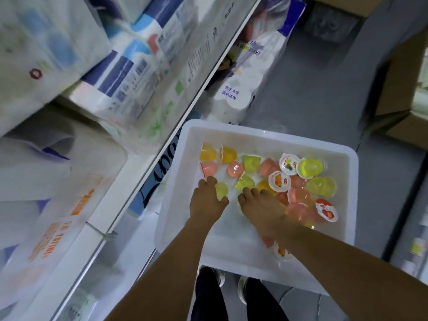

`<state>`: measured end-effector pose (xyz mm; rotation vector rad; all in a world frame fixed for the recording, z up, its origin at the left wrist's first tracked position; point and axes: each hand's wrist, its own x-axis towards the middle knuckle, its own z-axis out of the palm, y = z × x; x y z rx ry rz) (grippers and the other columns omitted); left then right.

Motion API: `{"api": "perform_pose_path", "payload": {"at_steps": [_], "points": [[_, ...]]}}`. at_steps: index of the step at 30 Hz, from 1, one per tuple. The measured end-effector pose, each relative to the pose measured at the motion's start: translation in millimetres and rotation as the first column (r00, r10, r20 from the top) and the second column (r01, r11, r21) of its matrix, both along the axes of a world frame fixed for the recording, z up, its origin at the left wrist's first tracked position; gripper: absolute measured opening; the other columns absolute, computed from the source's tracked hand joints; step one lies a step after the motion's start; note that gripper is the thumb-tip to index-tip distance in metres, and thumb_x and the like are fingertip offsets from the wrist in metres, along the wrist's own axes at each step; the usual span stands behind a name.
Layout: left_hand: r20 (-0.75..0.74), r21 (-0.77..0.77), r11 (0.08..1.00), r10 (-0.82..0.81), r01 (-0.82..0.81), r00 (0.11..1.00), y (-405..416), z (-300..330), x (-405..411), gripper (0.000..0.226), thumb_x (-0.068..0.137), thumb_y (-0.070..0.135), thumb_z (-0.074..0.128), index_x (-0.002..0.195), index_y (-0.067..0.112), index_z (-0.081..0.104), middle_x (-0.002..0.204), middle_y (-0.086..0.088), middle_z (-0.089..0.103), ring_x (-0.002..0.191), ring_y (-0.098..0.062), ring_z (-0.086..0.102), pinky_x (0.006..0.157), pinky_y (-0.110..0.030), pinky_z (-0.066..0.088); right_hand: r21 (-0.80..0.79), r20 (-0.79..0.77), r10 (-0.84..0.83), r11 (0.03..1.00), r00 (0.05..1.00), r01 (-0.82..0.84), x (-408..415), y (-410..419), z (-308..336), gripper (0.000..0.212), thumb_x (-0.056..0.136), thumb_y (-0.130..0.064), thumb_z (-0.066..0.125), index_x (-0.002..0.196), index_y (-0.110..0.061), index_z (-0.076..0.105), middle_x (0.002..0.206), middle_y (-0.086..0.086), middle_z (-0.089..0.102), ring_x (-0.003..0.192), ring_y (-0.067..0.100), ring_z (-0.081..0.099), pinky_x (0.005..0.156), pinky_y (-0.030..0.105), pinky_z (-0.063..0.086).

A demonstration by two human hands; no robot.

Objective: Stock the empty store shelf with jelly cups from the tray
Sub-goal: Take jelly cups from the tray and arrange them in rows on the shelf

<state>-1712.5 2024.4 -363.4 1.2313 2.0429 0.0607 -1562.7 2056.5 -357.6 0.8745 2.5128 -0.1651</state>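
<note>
A white plastic tray [259, 133] stands on the floor by my feet, holding several jelly cups in yellow, pink and green. My left hand [206, 202] reaches into the tray's left part, its fingers and thumb curled round a pale green jelly cup [221, 189]. My right hand [261, 207] is beside it in the middle of the pile, fingers curled down over a yellowish jelly cup [264, 185] that is mostly hidden under the hand. More cups, such as a lime one [310, 167] and an upright one showing its printed lid [279, 181], lie loose to the right.
A white shelf edge [208, 72] runs diagonally on the left, its boards packed with tissue and paper-roll packs [129, 72]. More roll packs [234, 98] stand on the floor beyond the tray. Cardboard boxes [398, 121] sit at the right on grey floor [319, 93].
</note>
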Motion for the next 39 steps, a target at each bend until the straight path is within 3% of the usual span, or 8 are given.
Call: {"api": "perform_pose_path", "payload": {"at_steps": [3, 7, 14, 16, 23, 30, 35, 39], "points": [[0.072, 0.004, 0.992, 0.127, -0.127, 0.989, -8.8, 28.9, -6.7, 0.055, 0.079, 0.031, 0.072, 0.126, 0.015, 0.047, 0.116, -0.007, 0.052, 0.098, -0.027, 0.059, 0.084, -0.032, 0.044, -0.110, -0.079, -0.236, 0.968, 0.968, 0.227, 6.6, 0.1, 31.5, 0.042, 0.081, -0.027, 0.060, 0.118, -0.009, 0.048, 0.109, 0.007, 0.057, 0.098, 0.027, 0.058, 0.073, 0.033, 0.038], [0.157, 0.017, 0.972, 0.227, -0.232, 0.961, -11.5, 81.8, -12.1, 0.053, 0.076, 0.031, 0.074, 0.121, 0.017, 0.050, 0.110, -0.006, 0.057, 0.092, -0.023, 0.060, 0.080, -0.031, 0.047, -0.212, -0.265, -0.455, 0.888, 0.850, 0.409, 3.2, -0.8, 81.2, 0.054, 0.077, -0.043, 0.056, 0.118, -0.010, 0.046, 0.101, 0.007, 0.062, 0.094, 0.029, 0.062, 0.071, 0.032, 0.042], [0.264, 0.228, 0.912, 0.280, -0.342, 0.923, -35.9, 214.0, -24.4, 0.045, 0.078, 0.021, 0.072, 0.120, 0.021, 0.055, 0.104, 0.001, 0.057, 0.082, -0.008, 0.057, 0.067, -0.013, 0.043, -0.265, -0.472, -0.486, 0.874, 0.735, 0.408, -4.6, -3.0, 190.8, 0.056, 0.084, -0.048, 0.051, 0.138, -0.035, 0.043, 0.112, 0.002, 0.066, 0.102, 0.025, 0.062, 0.085, 0.033, 0.047], [0.266, 0.296, 0.887, 0.279, -0.353, 0.923, -52.9, 252.8, -27.4, 0.041, 0.079, 0.018, 0.073, 0.117, 0.021, 0.056, 0.097, 0.006, 0.052, 0.078, -0.002, 0.052, 0.062, -0.003, 0.038, -0.312, -0.535, -0.487, 0.873, 0.691, 0.375, -10.6, -5.5, 226.2, 0.054, 0.085, -0.045, 0.054, 0.138, -0.036, 0.044, 0.116, 0.001, 0.065, 0.105, 0.026, 0.061, 0.086, 0.032, 0.044], [0.183, 0.460, 0.803, 0.330, -0.377, 0.926, -108.5, 364.8, -52.6, 0.052, 0.077, 0.030, 0.073, 0.125, 0.028, 0.054, 0.116, 0.006, 0.053, 0.094, -0.009, 0.053, 0.082, -0.021, 0.041, -0.379, -0.700, -0.417, 0.905, 0.580, 0.192, -49.8, -25.2, 338.9, 0.043, 0.087, -0.043, 0.056, 0.129, -0.037, 0.045, 0.109, 0.002, 0.067, 0.101, 0.023, 0.061, 0.083, 0.035, 0.048], [0.110, 0.591, 0.696, 0.431, -0.408, 0.896, -180.2, 458.3, -88.3, 0.047, 0.077, 0.033, 0.072, 0.116, 0.027, 0.046, 0.101, 0.008, 0.058, 0.089, -0.015, 0.059, 0.079, -0.033, 0.051, -0.473, -0.818, -0.430, 0.881, 0.381, -0.021, -113.5, -64.2, 421.3, 0.032, 0.076, -0.051, 0.061, 0.103, -0.040, 0.048, 0.080, -0.006, 0.059, 0.070, 0.014, 0.057, 0.070, 0.043, 0.051], [0.058, 0.648, 0.635, 0.509, -0.420, 0.859, -247.9, 501.9, -113.1, 0.040, 0.078, 0.037, 0.070, 0.104, 0.031, 0.040, 0.090, 0.012, 0.058, 0.077, -0.004, 0.056, 0.053, -0.018, 0.044, -0.494, -0.863, -0.450, 0.849, 0.231, -0.190, -174.8, -110.3, 468.9, 0.028, 0.074, -0.038, 0.070, 0.089, -0.027, 0.049, 0.068, -0.009, 0.057, 0.058, 0.005, 0.050, 0.061, 0.031, 0.045], [0.032, 0.704, 0.560, 0.590, -0.438, 0.807, -300.2, 531.1, -142.3, 0.038, 0.077, 0.040, 0.069, 0.102, 0.027, 0.044, 0.089, 0.011, 0.060, 0.077, -0.006, 0.058, 0.060, -0.023, 0.050, -0.490, -0.871, -0.453, 0.825, 0.188, -0.281, -235.3, -155.2, 496.1, 0.029, 0.077, -0.019, 0.076, 0.088, -0.016, 0.049, 0.067, -0.008, 0.053, 0.053, 0.002, 0.044, 0.057, 0.021, 0.041]]}}
